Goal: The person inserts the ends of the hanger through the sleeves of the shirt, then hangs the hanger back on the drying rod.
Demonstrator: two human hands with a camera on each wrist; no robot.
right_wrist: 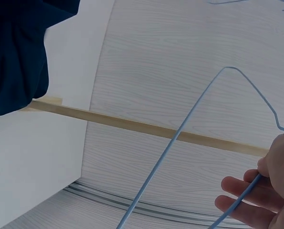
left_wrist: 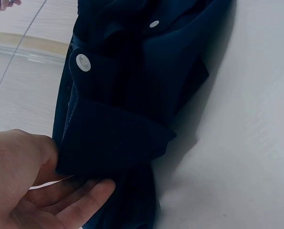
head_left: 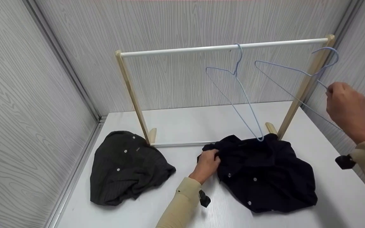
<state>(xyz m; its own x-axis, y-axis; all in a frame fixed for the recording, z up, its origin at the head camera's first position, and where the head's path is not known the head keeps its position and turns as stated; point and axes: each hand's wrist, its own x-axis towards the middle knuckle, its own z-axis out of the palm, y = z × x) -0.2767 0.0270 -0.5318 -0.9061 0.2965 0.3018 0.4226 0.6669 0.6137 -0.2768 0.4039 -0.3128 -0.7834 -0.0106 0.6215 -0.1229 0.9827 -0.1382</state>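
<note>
A navy shirt [head_left: 284, 186] with white buttons lies crumpled on the right half of the white table. My left hand [head_left: 206, 164] pinches the left edge of its collar; the left wrist view shows the thumb and fingers [left_wrist: 101, 191] at the folded cloth. Up at the right, my right hand [head_left: 348, 104] grips one shoulder of a blue wire hanger [head_left: 337, 58], hook upward, held off the rail. The right wrist view has its wire [right_wrist: 156, 164] running out from the fingers. Another blue wire hanger [head_left: 241, 54] hangs bare from the rail, its lower corner overlapping the shirt in the head view.
A rack with a white rail [head_left: 176, 50] and wooden legs [head_left: 133, 98] stands across the back of the table [head_left: 185, 123]. At the left lies a dark grey buttoned shirt [head_left: 125, 177]. Wood-patterned wall panels [head_left: 182, 25] enclose the back and sides.
</note>
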